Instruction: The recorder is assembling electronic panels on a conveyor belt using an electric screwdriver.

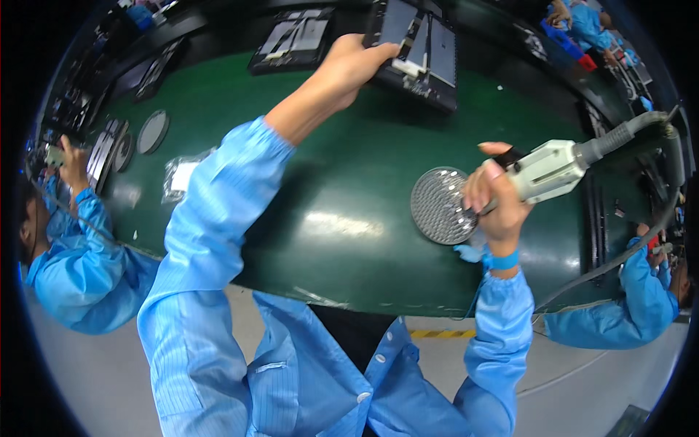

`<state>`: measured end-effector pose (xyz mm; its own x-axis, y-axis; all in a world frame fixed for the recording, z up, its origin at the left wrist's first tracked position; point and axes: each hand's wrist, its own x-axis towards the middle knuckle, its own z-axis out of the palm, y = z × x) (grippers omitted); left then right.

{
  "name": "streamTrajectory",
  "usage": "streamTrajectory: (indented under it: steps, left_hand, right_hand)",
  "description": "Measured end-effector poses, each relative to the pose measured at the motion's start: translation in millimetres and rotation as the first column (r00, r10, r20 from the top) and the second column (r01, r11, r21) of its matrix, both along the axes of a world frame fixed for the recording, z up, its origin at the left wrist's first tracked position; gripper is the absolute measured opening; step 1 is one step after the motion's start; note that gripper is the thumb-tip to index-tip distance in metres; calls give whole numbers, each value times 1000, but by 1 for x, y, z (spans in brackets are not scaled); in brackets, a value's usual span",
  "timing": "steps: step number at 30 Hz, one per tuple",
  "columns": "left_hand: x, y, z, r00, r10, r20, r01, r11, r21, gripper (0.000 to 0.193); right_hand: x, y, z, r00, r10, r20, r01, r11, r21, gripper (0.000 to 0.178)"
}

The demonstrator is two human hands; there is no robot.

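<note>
My left hand (351, 71) grips the left edge of a black open-backed tablet (441, 54) at the far side of the bench, thumb on top. Its grey battery-like panels and a pale strip show inside. In my right hand (501, 207) is a pale electric screwdriver (550, 172), its thick grey cable running off to the right. The fingers wrap around its front part, and its tip is hidden by them. Directly beside and partly under those fingers lies a round dish (439, 207) with a dimpled surface. A blue band circles my right wrist.
A second open tablet (297, 40) lies left of the held one. Further left are a clear plastic bag (180, 177) and a round grey disc (153, 132). Co-workers in blue sit at left (80, 269) and right (619, 317). The screwdriver cable (619, 256) crosses the bench's right side.
</note>
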<state>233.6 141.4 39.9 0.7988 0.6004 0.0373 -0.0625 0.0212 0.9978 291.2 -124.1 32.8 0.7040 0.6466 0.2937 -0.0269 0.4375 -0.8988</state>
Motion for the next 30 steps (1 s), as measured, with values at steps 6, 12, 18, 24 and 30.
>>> streamTrajectory:
  steps: [6,12,18,24,30]
  left_hand:
    - [-191,-96,-13,969,153,-195,-172,981,-86,45]
    - [-261,-166,-16,886,23,-462,-22,1000,8,55]
    - [-319,-111,-5,735,582,-347,-114,611,783,18]
    - [-339,-45,-22,871,253,-421,130,708,695,15]
    - [-312,-24,-19,895,41,-444,300,682,667,29]
  right_hand:
    - [0,-1,0,997,-18,82,20,1000,-21,27]
    - [3,-2,-9,997,23,67,-20,999,-45,32]
    - [5,-6,-11,991,49,122,-39,996,-85,40]
    - [-1,-2,-11,991,80,112,-74,996,-58,39]
    - [0,-4,-9,994,81,78,-81,997,-4,35]
